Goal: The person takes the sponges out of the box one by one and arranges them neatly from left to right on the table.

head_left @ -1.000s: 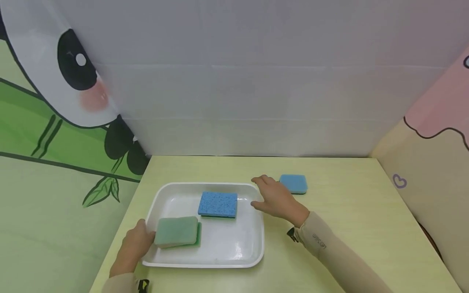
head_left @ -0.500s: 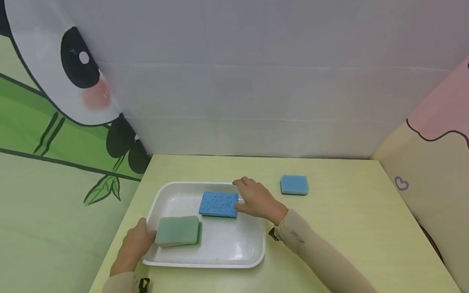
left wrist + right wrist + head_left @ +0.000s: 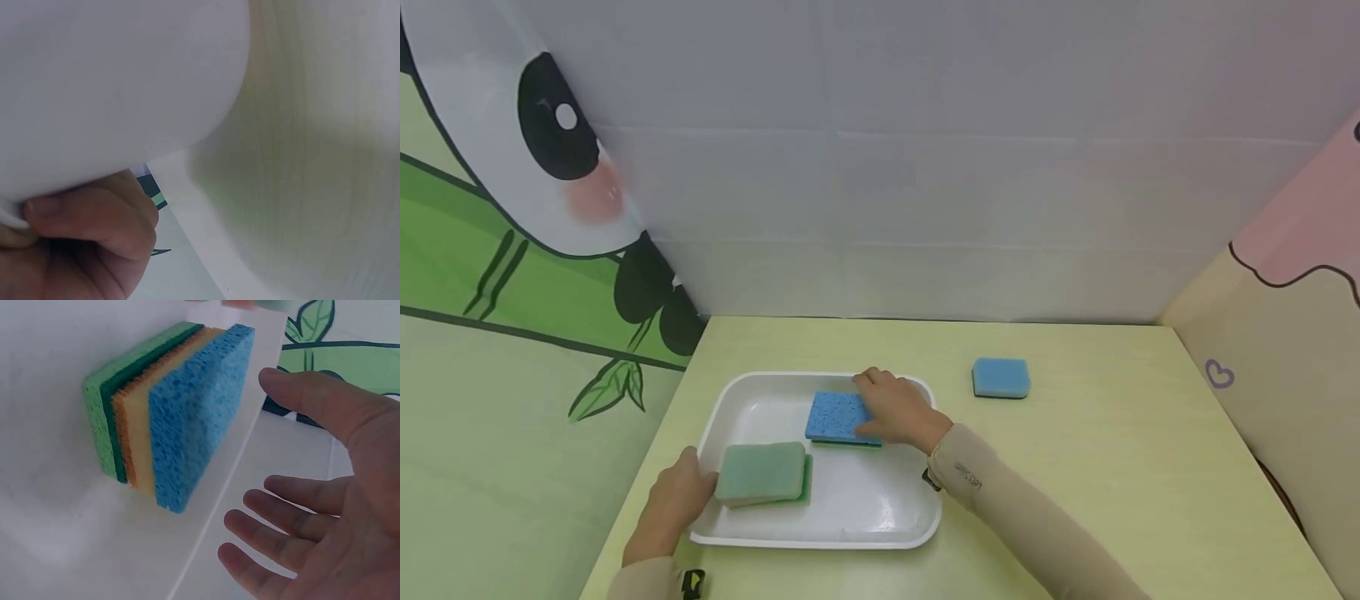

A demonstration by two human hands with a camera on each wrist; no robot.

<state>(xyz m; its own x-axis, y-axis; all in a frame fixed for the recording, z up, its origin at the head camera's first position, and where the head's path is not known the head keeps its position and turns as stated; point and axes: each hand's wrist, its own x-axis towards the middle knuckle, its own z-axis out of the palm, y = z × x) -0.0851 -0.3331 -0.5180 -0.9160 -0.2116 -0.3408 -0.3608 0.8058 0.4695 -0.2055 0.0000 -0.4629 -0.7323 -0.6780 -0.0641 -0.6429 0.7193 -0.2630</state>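
A white tray [image 3: 865, 517] stands on the table, and my left hand [image 3: 676, 500] grips its left rim. In the left wrist view, the curled fingers of that hand [image 3: 94, 231] pinch the tray's edge. Inside the tray lies a stack of sponges topped by a blue sponge [image 3: 837, 415]; the right wrist view shows a yellow-and-orange layer [image 3: 134, 440] and a green sponge [image 3: 100, 431] under it. Over the right end of this stack hovers my right hand [image 3: 898, 411], fingers spread and apart from the sponges. Pale green sponges [image 3: 762, 471] lie stacked at the tray's front left.
Beyond the tray's right side, a light blue sponge [image 3: 1002, 377] with a dark underside rests on the pale wooden table [image 3: 1097, 433]. A grey-white wall sheet [image 3: 925, 192] rises behind the table, with printed cartoon panels on both sides.
My right hand has moved left, from beside the light blue sponge, across the tray's rim to over the blue-topped stack. The left hand has stayed at the tray's rim.
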